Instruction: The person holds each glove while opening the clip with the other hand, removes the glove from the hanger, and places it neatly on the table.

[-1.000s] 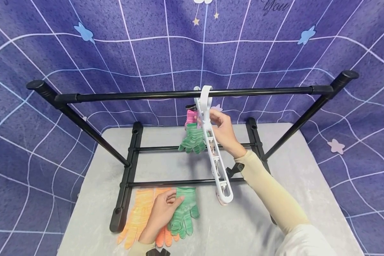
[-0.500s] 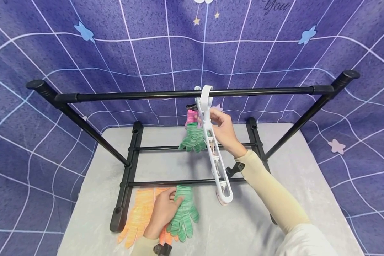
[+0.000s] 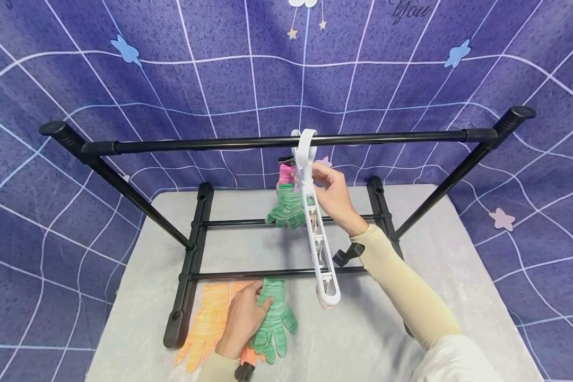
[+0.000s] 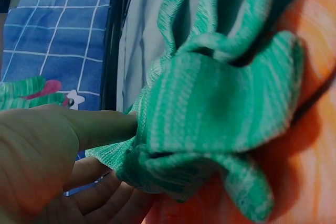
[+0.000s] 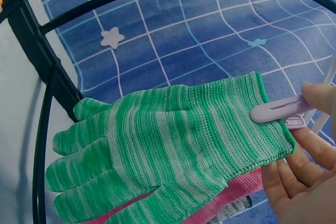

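Note:
My left hand [image 3: 245,317] pinches the cuff of a green striped glove [image 3: 276,318] low over the table; in the left wrist view the thumb lies against the green knit [image 4: 194,103]. Orange gloves [image 3: 209,318] lie beside and partly under it. My right hand [image 3: 333,193] is at the white clip hanger [image 3: 321,254] hooked over the rack's top bar. In the right wrist view its thumb and fingers pinch a pale purple clip [image 5: 275,110], which bites the cuff of another green glove [image 5: 157,140]. Behind hang a pink glove [image 5: 236,195] and a grey one [image 5: 233,209], mostly hidden.
A black rack [image 3: 210,144] spans the table, with two lower crossbars [image 3: 258,274] and side feet [image 3: 186,297]. Several unused clips [image 3: 319,245] line the hanger's near half. A purple patterned curtain [image 3: 248,79] hangs behind the grey tabletop [image 3: 363,339].
My left hand has shifted the green glove's cuff slightly, uncovering less orange. The hanger's near end has swung a little to the left. My right hand stays at the same clip.

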Motion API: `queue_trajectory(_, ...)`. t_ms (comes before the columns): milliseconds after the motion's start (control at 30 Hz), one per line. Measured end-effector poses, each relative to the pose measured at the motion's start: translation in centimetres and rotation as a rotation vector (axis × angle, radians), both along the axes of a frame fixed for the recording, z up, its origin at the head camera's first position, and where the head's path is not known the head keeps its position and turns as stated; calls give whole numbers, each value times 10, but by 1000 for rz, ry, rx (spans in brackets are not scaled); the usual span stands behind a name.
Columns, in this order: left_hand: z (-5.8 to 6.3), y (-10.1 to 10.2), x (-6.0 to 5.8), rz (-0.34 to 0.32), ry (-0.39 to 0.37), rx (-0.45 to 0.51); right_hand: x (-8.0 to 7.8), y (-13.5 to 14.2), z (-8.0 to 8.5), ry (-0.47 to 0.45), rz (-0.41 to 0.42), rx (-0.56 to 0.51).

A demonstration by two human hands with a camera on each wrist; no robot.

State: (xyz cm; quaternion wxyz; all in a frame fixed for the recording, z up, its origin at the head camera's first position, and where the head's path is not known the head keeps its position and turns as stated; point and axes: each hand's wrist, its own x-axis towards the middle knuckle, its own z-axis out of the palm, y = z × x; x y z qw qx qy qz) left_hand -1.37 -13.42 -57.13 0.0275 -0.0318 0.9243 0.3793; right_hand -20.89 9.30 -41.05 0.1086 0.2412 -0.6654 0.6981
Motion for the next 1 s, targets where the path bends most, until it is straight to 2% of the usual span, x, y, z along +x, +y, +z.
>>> queue_trajectory(267,-1,1,1,-14,-14,1,2,0,-1,-7,16,4)
queue_trajectory(433,-1,1,1,12,8,16,0,1,-1,-9,14,4)
queue_trajectory(667,-5,-1,2,36,15,-44,0,2,0,-22,18,-1)
queue_trajectory(1000,-3,1,2,47,52,-91,1,3,0,-11,29,-10)
